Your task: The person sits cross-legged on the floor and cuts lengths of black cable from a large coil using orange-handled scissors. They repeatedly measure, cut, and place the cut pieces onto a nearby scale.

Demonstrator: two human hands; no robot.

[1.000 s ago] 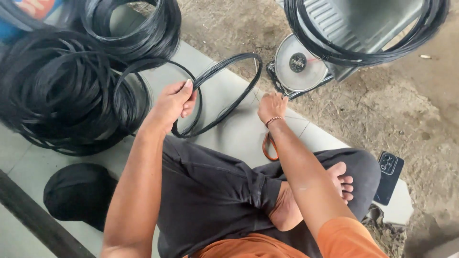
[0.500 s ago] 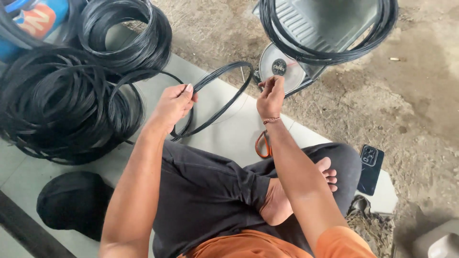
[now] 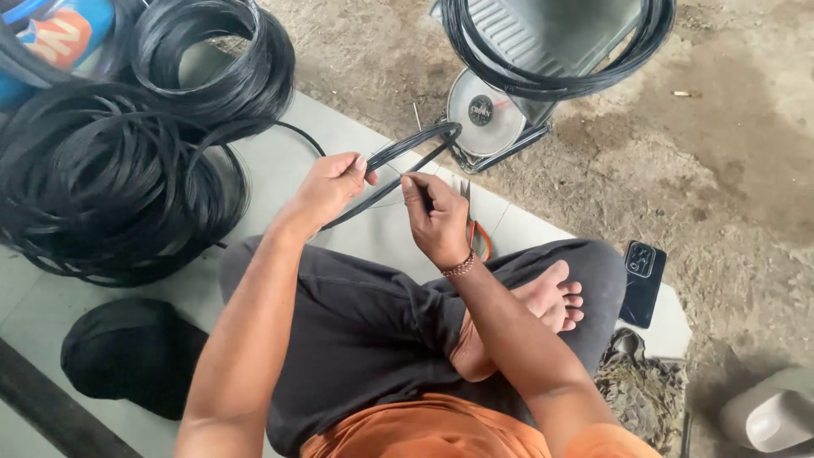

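A thin black rubber ring (image 3: 415, 144) is pinched flat into a narrow loop in front of me. My left hand (image 3: 331, 187) grips its near end between thumb and fingers. My right hand (image 3: 434, 216) holds the same loop just to the right, fingers closed on the strands. The loop's far end points toward a round metal disc (image 3: 483, 114). Orange-handled scissors (image 3: 475, 233) lie on the tile behind my right hand, partly hidden by it.
A large heap of black rings (image 3: 102, 187) and a neater coil (image 3: 212, 55) lie at the left. A metal tray (image 3: 551, 34) draped with rings stands on the dirt ahead. A black phone (image 3: 642, 282) rests by my knee, a black cap (image 3: 131, 356) at lower left.
My right hand rose from the tile to the ring and took hold of it. The ring, a wide oval before, is now squeezed into a narrow loop between both hands.
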